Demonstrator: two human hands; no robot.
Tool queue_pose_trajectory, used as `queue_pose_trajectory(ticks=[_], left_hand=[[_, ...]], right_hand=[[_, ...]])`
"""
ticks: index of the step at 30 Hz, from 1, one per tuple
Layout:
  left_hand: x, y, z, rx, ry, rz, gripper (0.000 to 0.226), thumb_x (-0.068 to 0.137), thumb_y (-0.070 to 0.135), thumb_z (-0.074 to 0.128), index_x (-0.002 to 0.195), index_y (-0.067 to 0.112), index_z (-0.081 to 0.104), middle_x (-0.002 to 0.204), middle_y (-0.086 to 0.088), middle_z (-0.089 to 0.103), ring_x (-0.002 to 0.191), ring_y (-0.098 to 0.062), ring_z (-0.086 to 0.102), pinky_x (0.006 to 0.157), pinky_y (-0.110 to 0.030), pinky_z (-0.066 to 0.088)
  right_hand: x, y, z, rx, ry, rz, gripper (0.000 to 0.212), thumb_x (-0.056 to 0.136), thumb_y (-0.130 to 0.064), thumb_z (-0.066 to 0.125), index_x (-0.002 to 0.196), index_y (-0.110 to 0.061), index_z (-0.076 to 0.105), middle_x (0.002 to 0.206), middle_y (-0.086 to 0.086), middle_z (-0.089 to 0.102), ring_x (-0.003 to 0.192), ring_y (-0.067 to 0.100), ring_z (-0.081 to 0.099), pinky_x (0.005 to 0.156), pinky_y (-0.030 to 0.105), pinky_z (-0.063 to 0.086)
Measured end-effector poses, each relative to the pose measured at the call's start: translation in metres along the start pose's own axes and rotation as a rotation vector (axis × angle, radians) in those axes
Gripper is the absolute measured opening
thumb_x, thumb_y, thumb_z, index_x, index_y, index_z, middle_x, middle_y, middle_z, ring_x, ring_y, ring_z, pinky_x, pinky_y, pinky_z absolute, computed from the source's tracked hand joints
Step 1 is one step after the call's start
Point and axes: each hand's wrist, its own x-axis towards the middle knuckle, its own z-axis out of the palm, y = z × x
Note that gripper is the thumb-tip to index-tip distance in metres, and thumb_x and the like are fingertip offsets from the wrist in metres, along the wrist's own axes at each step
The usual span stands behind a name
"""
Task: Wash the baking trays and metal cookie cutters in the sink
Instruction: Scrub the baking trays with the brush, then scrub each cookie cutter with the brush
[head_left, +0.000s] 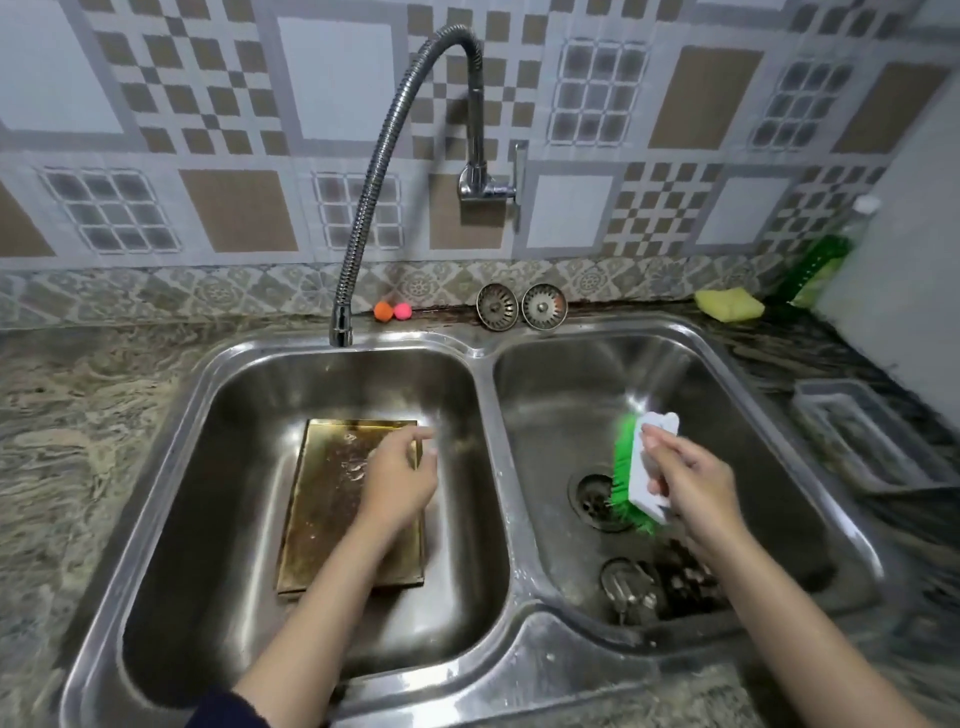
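A gold baking tray (324, 499) lies flat and wet on the bottom of the left sink basin (228, 415). My left hand (400, 473) hovers over the tray's right edge with its fingers loosely curled, and I see nothing in it. My right hand (691, 483) grips a white scrubbing brush with green bristles (639, 467) above the right basin (727, 395), bristles facing left. Metal cookie cutters (631, 584) and darker pieces (685, 571) lie at the front of the right basin, partly hidden by my right forearm.
A flexible tap (395, 156) arches over the left basin, its spout at the back rim. Two sink strainers (521, 306), two small balls (392, 310), a yellow sponge (727, 304) and a green bottle (821, 265) sit along the back. A clear tray (857, 431) lies on the right counter.
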Motion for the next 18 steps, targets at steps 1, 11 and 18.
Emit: queue_pose_trajectory(ticks=[1,11,18], left_hand=[[-0.008,0.017,0.015,-0.022,-0.042,0.056,0.02,0.086,0.011,0.06,0.105,0.014,0.067,0.103,-0.004,0.067,0.094,-0.019,0.059,0.088,-0.025,0.043],[-0.043,0.066,0.21,0.65,-0.785,0.08,0.069,0.077,0.038,0.071,0.132,0.01,0.04,0.131,-0.015,0.054,0.12,-0.033,0.053,0.096,-0.035,0.045],[-0.057,0.049,0.272,0.844,-0.958,0.021,0.046,0.081,0.02,0.068,0.12,0.009,0.048,0.124,-0.014,0.052,0.115,-0.033,0.054,0.088,-0.032,0.043]], right_hand=[[0.005,-0.001,-0.007,-0.011,0.004,-0.017,0.025,0.091,-0.024,0.063,0.116,-0.023,0.069,0.058,0.001,0.051,0.05,0.011,0.041,0.038,0.015,0.027],[0.024,0.004,-0.086,-0.055,0.021,-0.068,0.032,0.092,-0.024,0.062,0.124,-0.025,0.063,0.118,-0.003,0.063,0.057,0.0,0.055,0.048,0.01,0.042],[0.043,0.018,-0.144,-0.077,-0.094,-0.047,0.029,0.091,-0.021,0.063,0.119,-0.032,0.064,0.118,-0.01,0.057,0.074,0.008,0.055,0.048,0.006,0.042]])
